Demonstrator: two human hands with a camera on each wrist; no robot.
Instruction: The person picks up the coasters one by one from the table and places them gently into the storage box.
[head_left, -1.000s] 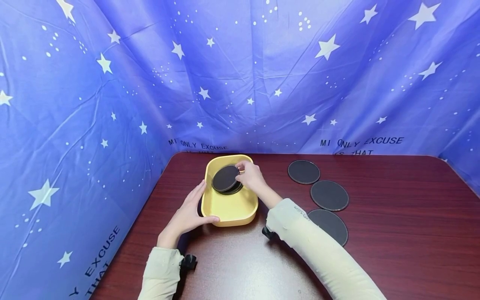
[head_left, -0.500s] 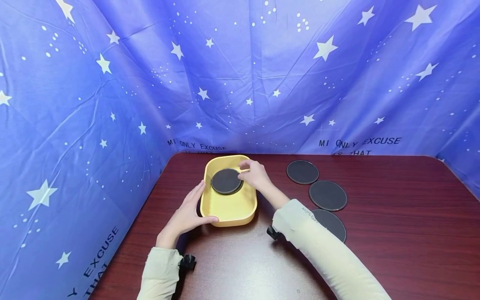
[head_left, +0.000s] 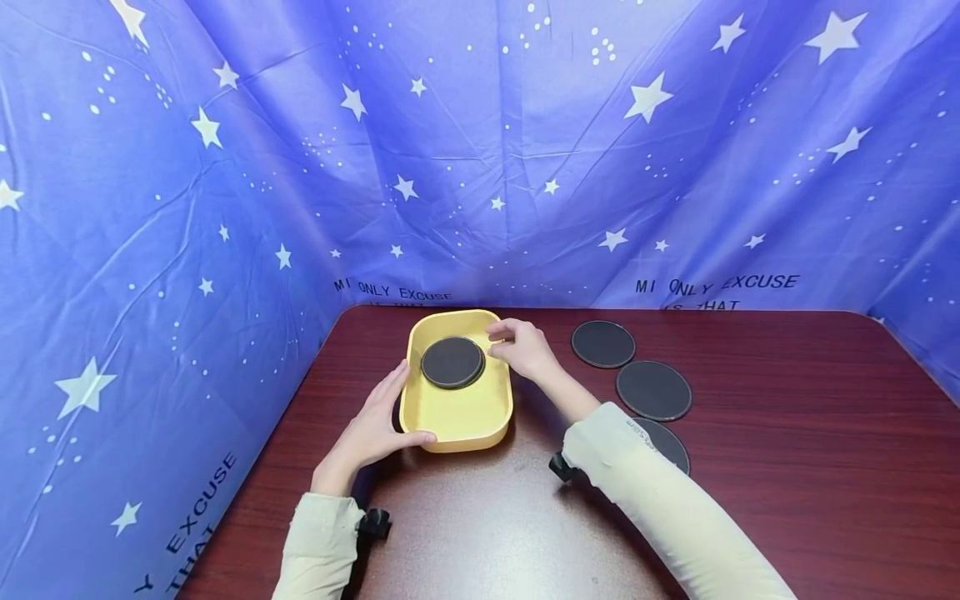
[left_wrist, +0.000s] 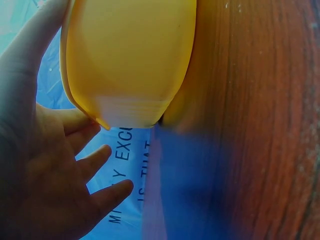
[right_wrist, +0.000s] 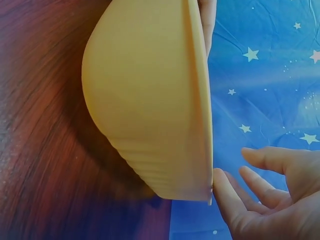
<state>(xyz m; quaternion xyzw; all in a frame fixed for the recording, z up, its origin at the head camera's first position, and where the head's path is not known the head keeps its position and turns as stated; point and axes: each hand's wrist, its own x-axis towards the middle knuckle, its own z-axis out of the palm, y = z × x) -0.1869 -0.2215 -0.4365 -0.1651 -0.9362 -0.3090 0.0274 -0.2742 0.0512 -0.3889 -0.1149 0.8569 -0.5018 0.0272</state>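
Disc (head_left: 452,362) in yellow tray (head_left: 459,417)

Lower left of centre: left hand (head_left: 371,423) at tray's near-left corner, fingers extended, touching rim. Frame centre: disc flat inside, toward far end. Just right: right hand (head_left: 525,350) at right rim, fingers loosely bent, free; rim contact unclear. Right of centre: three more black discs (head_left: 653,390) on table (head_left: 810,417).

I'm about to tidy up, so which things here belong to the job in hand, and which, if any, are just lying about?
Likely part of the job:
Yellow tray, touched by the left hand
Black disc inside it
Three matching discs on the right

Surroundings only:
Dark red table
Starry blue cloth
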